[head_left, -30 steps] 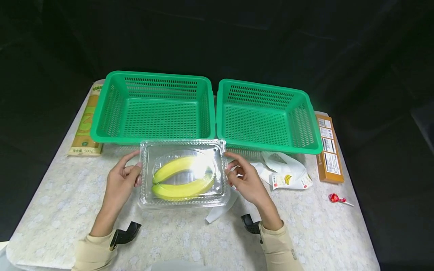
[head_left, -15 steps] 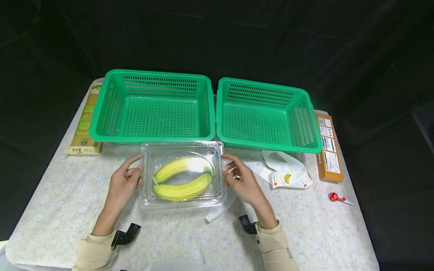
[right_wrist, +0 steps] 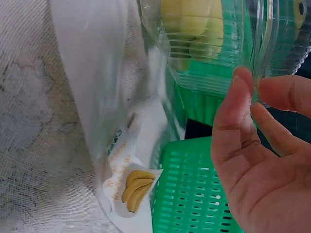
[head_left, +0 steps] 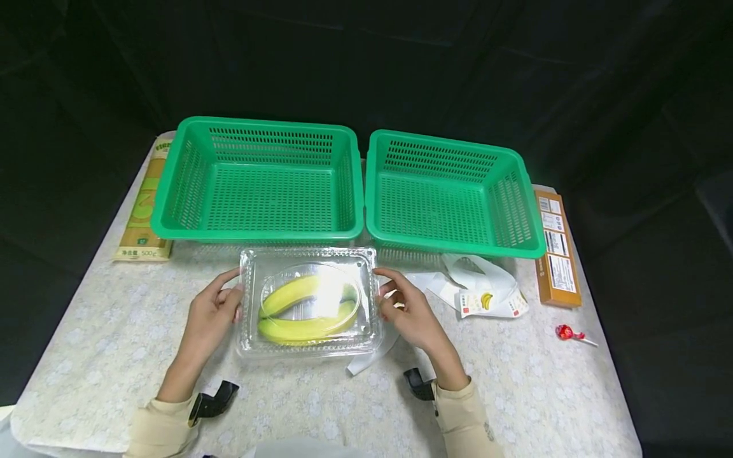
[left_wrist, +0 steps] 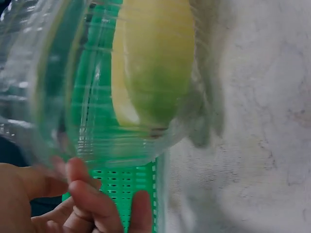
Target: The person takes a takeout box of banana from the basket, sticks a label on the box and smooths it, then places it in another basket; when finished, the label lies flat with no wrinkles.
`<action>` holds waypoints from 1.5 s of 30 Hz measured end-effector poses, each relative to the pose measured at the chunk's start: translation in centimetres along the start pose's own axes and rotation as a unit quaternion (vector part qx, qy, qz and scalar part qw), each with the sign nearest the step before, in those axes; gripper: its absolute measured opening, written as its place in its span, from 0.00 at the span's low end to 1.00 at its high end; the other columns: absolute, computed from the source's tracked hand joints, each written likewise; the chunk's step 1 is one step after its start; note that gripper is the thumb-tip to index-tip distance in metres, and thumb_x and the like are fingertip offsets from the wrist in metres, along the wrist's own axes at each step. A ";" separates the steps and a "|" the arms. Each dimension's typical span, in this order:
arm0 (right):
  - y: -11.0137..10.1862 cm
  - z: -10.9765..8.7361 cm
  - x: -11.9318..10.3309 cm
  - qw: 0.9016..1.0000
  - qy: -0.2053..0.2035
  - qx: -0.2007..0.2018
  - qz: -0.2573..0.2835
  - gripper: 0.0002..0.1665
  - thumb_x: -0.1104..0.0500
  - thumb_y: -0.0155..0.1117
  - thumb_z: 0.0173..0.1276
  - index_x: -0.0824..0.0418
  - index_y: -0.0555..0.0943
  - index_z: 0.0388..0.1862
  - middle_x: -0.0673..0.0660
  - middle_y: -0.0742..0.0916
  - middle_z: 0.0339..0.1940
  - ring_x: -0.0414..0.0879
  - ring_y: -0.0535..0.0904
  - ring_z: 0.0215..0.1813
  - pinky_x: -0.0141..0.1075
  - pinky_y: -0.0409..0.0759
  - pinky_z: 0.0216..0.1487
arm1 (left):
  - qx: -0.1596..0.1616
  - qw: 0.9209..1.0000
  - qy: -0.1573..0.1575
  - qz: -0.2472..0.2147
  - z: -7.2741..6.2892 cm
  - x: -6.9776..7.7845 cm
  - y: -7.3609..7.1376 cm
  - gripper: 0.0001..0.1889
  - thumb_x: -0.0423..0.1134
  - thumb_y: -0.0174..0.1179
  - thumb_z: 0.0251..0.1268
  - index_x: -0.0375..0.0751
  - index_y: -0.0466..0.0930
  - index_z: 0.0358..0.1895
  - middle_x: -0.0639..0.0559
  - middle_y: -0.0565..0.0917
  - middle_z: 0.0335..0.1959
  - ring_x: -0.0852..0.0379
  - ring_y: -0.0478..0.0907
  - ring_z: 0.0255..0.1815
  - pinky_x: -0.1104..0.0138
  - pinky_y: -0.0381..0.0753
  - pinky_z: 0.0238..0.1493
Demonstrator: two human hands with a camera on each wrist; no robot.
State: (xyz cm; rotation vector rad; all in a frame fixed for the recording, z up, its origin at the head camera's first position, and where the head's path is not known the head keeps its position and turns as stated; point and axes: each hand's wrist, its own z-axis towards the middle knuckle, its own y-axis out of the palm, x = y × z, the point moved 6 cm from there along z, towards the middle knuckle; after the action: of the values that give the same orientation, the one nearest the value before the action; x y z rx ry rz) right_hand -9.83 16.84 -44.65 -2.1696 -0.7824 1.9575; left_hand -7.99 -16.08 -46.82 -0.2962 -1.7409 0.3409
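Observation:
A clear plastic clamshell box [head_left: 309, 349] with its lid down hangs level over the tablecloth, in front of the baskets. Two yellow bananas [head_left: 303, 329] lie inside it, curved toward each other, partly under glare from the lid. My left hand [head_left: 207, 318] pinches the box's left rim between thumb and fingers. At the opposite side, my right hand [head_left: 413, 316] pinches the right rim. The right wrist view shows the thumb [right_wrist: 233, 107] and index finger meeting at the box's flange [right_wrist: 260, 43]. Greenish banana ends [left_wrist: 155, 102] press near the wall in the left wrist view.
Two green baskets [head_left: 258, 234] [head_left: 452, 243] stand side by side behind the box. A yellow-green 500 g packet [head_left: 143, 219] lies far left, an orange-brown carton [head_left: 555, 254] far right. A red lollipop [head_left: 565, 332] and a white banana-printed plastic bag [head_left: 495, 296] lie right.
Both hands have drawn the clamshell box slightly toward me, away from the baskets. A gap now shows between its back rim and the left basket. The grip is unchanged.

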 end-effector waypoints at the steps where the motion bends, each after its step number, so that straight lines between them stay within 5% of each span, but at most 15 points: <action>1: 0.1 0.1 0.1 1.000 0.001 0.002 -0.001 0.29 0.68 0.57 0.73 0.55 0.72 0.71 0.64 0.80 0.44 0.46 0.80 0.32 0.38 0.84 0.33 | -0.002 1.000 -0.003 0.007 0.1 -0.1 0.1 0.22 0.43 0.49 0.79 0.43 0.70 0.71 0.53 0.75 0.16 0.64 0.62 0.14 0.68 0.64 0.18; 13: 0.8 0.3 1.0 0.999 0.032 -0.007 -0.021 0.30 0.67 0.56 0.73 0.53 0.70 0.73 0.63 0.80 0.46 0.44 0.79 0.33 0.33 0.80 0.33 | 0.015 0.999 -0.013 0.049 0.6 -1.2 0.7 0.22 0.40 0.47 0.79 0.38 0.71 0.70 0.55 0.72 0.19 0.65 0.60 0.15 0.68 0.65 0.22; 23: 0.7 1.0 0.9 1.000 0.026 -0.006 -0.016 0.31 0.68 0.55 0.73 0.54 0.69 0.74 0.62 0.79 0.46 0.46 0.79 0.34 0.34 0.81 0.33 | 0.031 0.998 -0.001 0.055 1.5 -0.9 0.7 0.22 0.40 0.45 0.79 0.39 0.73 0.70 0.58 0.59 0.15 0.64 0.55 0.14 0.68 0.62 0.19; 32: 0.5 2.4 1.1 0.999 0.026 0.025 -0.014 0.30 0.68 0.53 0.74 0.56 0.70 0.73 0.64 0.81 0.46 0.43 0.77 0.31 0.31 0.78 0.30 | 0.031 0.998 0.017 0.058 3.3 -0.4 0.8 0.22 0.38 0.45 0.79 0.37 0.71 0.70 0.59 0.62 0.13 0.63 0.59 0.13 0.68 0.62 0.18; 45: 0.5 3.0 0.7 0.999 0.029 0.035 0.009 0.27 0.69 0.54 0.74 0.59 0.72 0.71 0.65 0.80 0.44 0.44 0.77 0.31 0.30 0.78 0.29 | 0.021 0.998 0.012 0.049 3.9 -0.1 0.9 0.23 0.39 0.43 0.80 0.35 0.68 0.71 0.58 0.62 0.14 0.62 0.59 0.13 0.67 0.63 0.18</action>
State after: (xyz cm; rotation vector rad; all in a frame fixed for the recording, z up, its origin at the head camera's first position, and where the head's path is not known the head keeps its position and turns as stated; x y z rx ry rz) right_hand -12.49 15.99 -45.94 -2.1892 -0.6778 1.8899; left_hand -11.76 -15.57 -47.94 -0.3544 -1.6965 0.4435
